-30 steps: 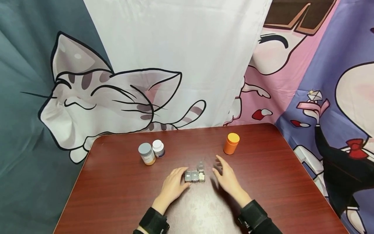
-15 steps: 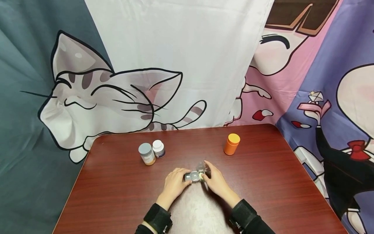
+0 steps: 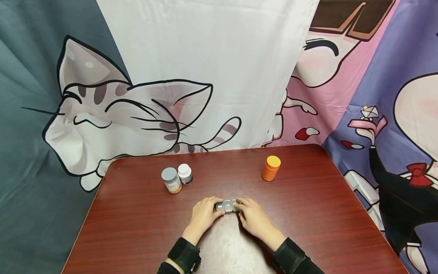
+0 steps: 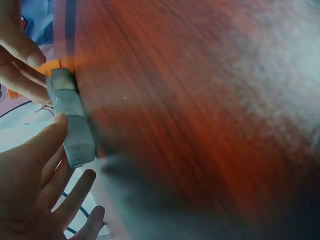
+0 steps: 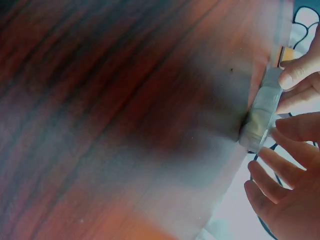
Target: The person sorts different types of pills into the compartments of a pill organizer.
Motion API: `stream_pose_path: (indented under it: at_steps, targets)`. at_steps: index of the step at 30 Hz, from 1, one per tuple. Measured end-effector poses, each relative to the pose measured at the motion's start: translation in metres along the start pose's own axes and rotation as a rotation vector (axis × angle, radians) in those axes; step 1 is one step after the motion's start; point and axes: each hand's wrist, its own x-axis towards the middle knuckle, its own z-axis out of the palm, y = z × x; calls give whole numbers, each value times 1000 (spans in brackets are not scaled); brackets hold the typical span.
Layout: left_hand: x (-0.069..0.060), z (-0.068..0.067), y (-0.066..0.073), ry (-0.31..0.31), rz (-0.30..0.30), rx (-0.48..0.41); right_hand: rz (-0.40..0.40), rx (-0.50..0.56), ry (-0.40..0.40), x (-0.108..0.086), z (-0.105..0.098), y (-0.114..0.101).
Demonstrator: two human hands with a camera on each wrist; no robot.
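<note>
A small translucent grey pill organizer (image 3: 228, 206) lies on the table, with letters on its lids. Pale contents show through its right-end compartment, also in the right wrist view of the pill organizer (image 5: 257, 120). My left hand (image 3: 203, 216) pinches the left end, thumb on the near side and fingers behind. My right hand (image 3: 254, 217) is at the other end, its fingers fairly straight against the lid and far side. That lid now lies down, partly hidden under the fingers. In the left wrist view, my left hand's thumb (image 4: 47, 137) presses the pill organizer (image 4: 75, 120).
A grey-capped bottle (image 3: 172, 180) and a white-capped bottle (image 3: 185, 174) stand together at the back left of the wooden table (image 3: 137, 228). An orange bottle (image 3: 271, 168) stands at the back right. A printed cloth (image 3: 222, 57) hangs behind the table.
My right hand has come left to the pill organizer, and the raised lid on its right compartment has swung down. My left hand has kept its hold on the other end.
</note>
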Motion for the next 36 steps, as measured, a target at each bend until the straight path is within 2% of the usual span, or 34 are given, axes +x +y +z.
stream_pose_path:
  at_steps: [4, 11, 14, 21, 24, 30, 36]
  targets:
    - [-1, 0, -1, 7, 13, -7, -31, -25, -15, -2, 0, -2]
    - [-1, 1, -2, 11, 15, -22, -11, -44, -42, -5, 0, -4]
    - [-1, 1, -2, 17, 19, -31, -23, -84, -40, -5, 0, -5]
    - [-2, 3, -6, 58, 36, -77, -179, -287, 43, 7, 1, -7]
    - [-2, 2, -7, 55, 38, -87, -236, -348, 57, 14, 5, -6]
    - [0, 1, -7, 37, 37, -87, -312, -411, 44, 29, 11, -7]
    - [0, 1, -8, 49, 43, -60, -347, -461, -23, 39, 10, -7]
